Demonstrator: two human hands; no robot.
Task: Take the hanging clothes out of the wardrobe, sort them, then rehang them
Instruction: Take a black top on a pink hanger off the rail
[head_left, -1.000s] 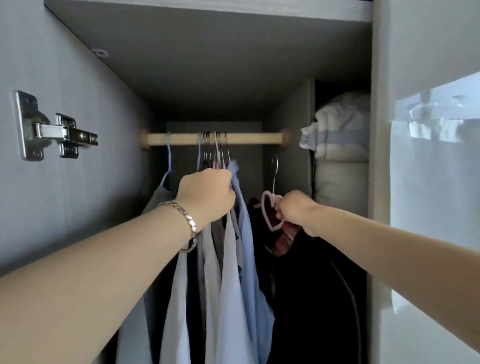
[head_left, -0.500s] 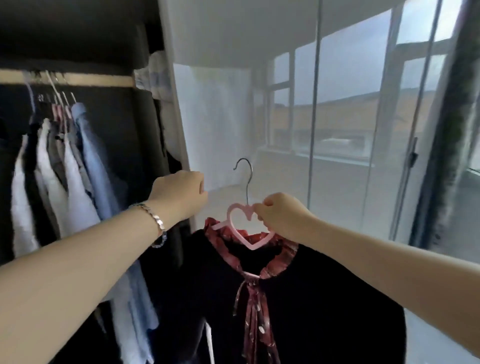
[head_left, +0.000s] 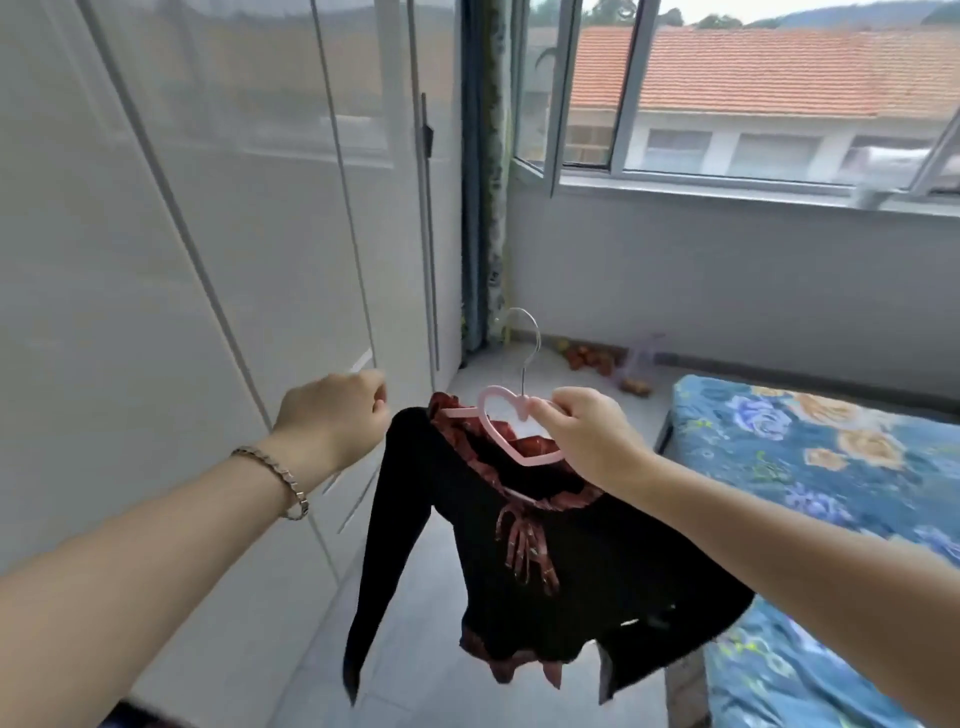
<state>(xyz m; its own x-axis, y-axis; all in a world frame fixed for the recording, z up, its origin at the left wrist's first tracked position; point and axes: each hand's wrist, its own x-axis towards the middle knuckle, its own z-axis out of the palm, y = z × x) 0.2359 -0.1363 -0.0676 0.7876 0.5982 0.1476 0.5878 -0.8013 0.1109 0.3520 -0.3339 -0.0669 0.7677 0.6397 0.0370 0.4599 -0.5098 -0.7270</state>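
Right hand (head_left: 587, 441) grips a pink hanger (head_left: 497, 427) carrying a black top (head_left: 561, 571) over open floor (head_left: 426, 649). Left hand (head_left: 332, 415), curled and empty, is beside the wardrobe door (head_left: 234, 208); the bed (head_left: 831, 452) edge lies right.

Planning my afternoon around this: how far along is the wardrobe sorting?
Done: one black top with red ruffled collar is out in the room, beside the white glossy wardrobe doors. In hand: the right hand pinches its pink heart-shaped plastic hanger; the left hand is curled, holding nothing. Left: no sorted pile shows, so sorting and rehanging remain.
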